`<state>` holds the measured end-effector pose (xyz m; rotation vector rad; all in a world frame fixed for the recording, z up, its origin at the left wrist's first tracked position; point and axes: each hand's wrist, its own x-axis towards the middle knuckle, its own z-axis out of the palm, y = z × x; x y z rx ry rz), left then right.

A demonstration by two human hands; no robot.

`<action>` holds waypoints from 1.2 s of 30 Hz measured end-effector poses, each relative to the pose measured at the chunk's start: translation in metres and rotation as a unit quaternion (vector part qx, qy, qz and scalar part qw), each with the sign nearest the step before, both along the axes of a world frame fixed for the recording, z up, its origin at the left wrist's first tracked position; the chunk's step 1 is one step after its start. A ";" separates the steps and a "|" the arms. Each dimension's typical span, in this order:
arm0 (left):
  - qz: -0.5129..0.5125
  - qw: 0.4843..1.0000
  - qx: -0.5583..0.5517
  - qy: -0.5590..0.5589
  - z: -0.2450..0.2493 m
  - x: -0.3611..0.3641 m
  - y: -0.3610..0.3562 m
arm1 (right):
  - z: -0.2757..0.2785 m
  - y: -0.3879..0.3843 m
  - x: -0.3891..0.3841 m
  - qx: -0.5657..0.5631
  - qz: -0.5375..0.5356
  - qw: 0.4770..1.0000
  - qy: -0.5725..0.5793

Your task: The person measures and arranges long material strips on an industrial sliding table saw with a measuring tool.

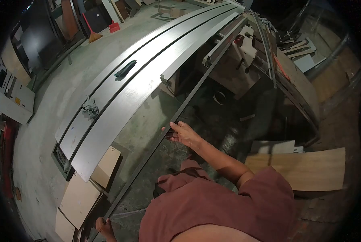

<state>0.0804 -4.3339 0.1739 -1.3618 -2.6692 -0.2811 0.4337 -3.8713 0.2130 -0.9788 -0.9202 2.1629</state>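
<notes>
A long, thin dark strip runs slantwise from the lower left up to the machine's rail. My right hand pinches it near the middle, thumb on top and fingers curled beneath. Down at the lower left, my left hand is closed around the near part of the same strip, partly cut off by the picture's edge. Beside the strip lies a long silver grooved sliding table. On that table rest a dark green hand tool and a crumpled grey rag.
Pale boards are stacked under the near end of the metal table. At right lies a wood-grain panel. A white machine part with red details stands beyond the strip. A broom and a red dustpan stand at the back.
</notes>
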 end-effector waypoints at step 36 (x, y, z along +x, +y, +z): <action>0.018 0.992 0.005 -0.127 0.016 0.016 0.010 | -0.045 0.009 -0.001 -0.025 -0.086 0.995 -0.036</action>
